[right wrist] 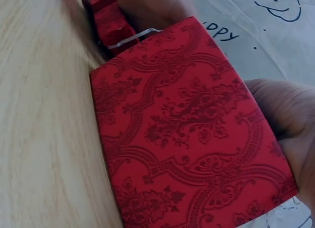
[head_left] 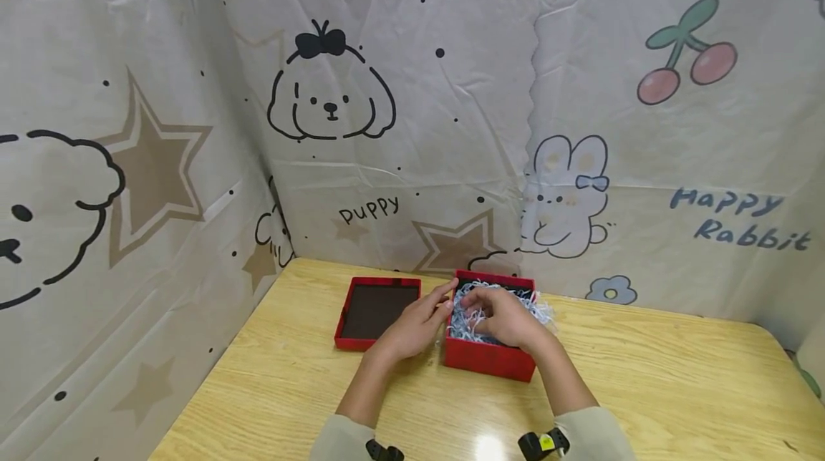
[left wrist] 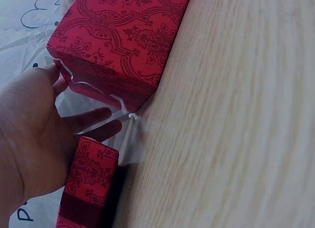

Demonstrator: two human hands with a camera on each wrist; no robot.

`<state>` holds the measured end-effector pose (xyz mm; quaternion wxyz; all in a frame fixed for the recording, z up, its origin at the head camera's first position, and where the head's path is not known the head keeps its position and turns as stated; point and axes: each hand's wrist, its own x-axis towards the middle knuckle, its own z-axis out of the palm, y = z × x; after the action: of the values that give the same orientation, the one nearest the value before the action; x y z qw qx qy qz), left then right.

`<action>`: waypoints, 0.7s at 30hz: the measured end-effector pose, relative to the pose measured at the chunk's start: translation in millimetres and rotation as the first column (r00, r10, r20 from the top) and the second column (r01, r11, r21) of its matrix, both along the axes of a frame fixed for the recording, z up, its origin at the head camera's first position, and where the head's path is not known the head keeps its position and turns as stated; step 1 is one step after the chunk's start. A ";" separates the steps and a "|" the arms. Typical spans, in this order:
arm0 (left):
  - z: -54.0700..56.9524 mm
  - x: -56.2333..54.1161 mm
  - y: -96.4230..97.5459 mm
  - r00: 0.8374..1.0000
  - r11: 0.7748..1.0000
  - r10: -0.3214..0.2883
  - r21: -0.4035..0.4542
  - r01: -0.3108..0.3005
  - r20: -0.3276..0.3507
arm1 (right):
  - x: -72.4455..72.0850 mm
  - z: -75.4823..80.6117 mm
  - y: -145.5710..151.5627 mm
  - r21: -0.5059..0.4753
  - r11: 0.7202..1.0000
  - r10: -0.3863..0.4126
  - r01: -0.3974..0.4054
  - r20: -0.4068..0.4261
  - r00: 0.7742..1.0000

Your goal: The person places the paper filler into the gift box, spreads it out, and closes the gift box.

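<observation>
Seeing, at about five o'clock from the middle of the head view, a red box (head_left: 488, 361) standing upright on a pale wooden worktop (head_left: 664, 368), pointing its mouth straight up and turning one wall roughly toward six o'clock. Finding the mouth too foreshortened for telling which way the long axis is running. Holding, inside that box, a tangle of pale paper shreds (head_left: 462, 325), some spilling over the rim at three o'clock. Reaching in over the near rim with the right hand (head_left: 505, 318), bending the fingers down among the shreds; not being able to tell whether pinching any, the tips being buried and the right wrist view showing mainly a box wall in front of them. Touching the rim between nine and ten o'clock with the left hand (head_left: 415, 325), spreading its fingers apart, as showing more plainly in the left wrist view. Noticing a shallow red lid (head_left: 380, 311) lying at nine o'clock from the box, just beside the left hand, and turning its dark brown inside upward in the head view. Gaining from the wrist views an ornate pattern covering the red walls, a dark band (left wrist: 74, 203) crossing the lid's side, and a white strand (left wrist: 86, 83) trailing down the box. Catching printed cherries (head_left: 686, 53) on the backdrop (head_left: 451, 153) from the head alone.
</observation>
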<state>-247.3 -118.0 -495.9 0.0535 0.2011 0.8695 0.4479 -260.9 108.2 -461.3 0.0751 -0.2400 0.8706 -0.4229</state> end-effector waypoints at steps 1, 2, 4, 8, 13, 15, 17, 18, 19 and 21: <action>0.0 0.3 -0.1 1.000 1.000 0.000 0.000 0.000 0.002 | 0.3 0.5 1.2 -0.018 1.000 0.003 -0.003 -0.015 1.000; -0.3 0.2 -0.3 1.000 1.000 0.000 0.001 0.000 0.004 | 0.4 1.1 2.9 -0.040 0.999 0.005 -0.007 -0.027 1.000; -0.3 0.2 -0.7 1.000 1.000 0.000 0.000 0.000 0.005 | 0.7 4.2 6.8 -0.093 0.996 0.003 -0.007 -0.047 0.999; 0.3 0.5 -0.4 1.000 1.000 0.008 -0.008 -0.008 -0.006 | 4.2 17.8 16.6 -0.157 0.988 -0.014 0.006 -0.049 0.999; -0.2 0.6 0.5 1.000 1.000 0.007 -0.003 -0.007 -0.012 | 12.8 40.0 31.6 -0.213 0.976 -0.049 0.041 -0.030 0.998; -0.6 0.5 0.7 1.000 1.000 0.005 -0.003 -0.005 -0.013 | 17.1 46.9 36.9 -0.247 0.968 -0.048 0.039 -0.030 0.998; -0.6 0.7 0.8 1.000 1.000 0.005 -0.009 -0.005 -0.019 | 21.5 51.5 40.3 -0.279 0.960 -0.034 0.023 -0.034 0.999; -0.8 0.5 0.9 1.000 1.000 0.006 -0.013 -0.006 -0.023 | 23.1 52.3 40.9 -0.291 0.957 -0.022 0.012 -0.032 0.999; -1.2 0.0 1.0 1.000 1.000 0.007 -0.016 -0.007 -0.026 | 24.4 52.0 41.0 -0.301 0.954 -0.006 -0.003 -0.027 1.000; -1.6 -0.8 1.5 1.000 1.000 0.006 -0.019 -0.007 -0.029 | 25.5 47.8 39.8 -0.318 0.947 0.034 -0.035 -0.008 0.999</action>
<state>-248.1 -116.6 -497.5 0.0414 0.2043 0.8752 0.4366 -235.4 148.0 -413.4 0.0418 -0.2646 0.7868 -0.5560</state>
